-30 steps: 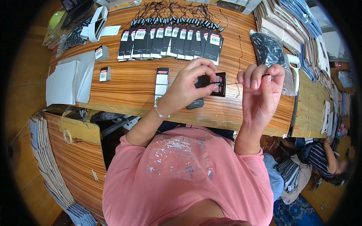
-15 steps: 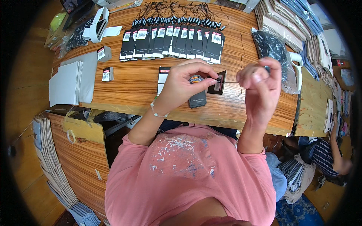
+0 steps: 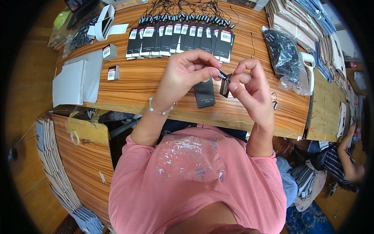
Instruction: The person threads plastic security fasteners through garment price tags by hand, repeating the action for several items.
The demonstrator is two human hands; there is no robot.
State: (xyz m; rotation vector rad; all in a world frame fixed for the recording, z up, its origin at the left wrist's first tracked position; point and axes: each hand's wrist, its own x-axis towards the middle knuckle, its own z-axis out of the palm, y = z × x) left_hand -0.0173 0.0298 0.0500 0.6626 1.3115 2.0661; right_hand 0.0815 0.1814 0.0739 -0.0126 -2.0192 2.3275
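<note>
Between finger and thumb of my left hand is a small black string seal with pale lettering. My right hand is closed at the seal's lower end, its thumb and fingertips pinching the thin black cord there. A dark hang tag hangs tilted just below the fingertips, between both hands. Under them on the table lies a stack of black hang tags, partly covered by my left hand. Beside my right wrist shows another small seal on a looped cord; whether it lies or dangles I cannot tell.
A row of strung black tags spans the table's far side. Small label stacks and white sheets sit left. At right are a plastic bag of seals, a white handled tool and folded garments. Another person's arm shows far right.
My right hand has come in leftward from holding the cord out to the side and now meets my left fingers at the seal. The dark tag has turned more edge-on.
</note>
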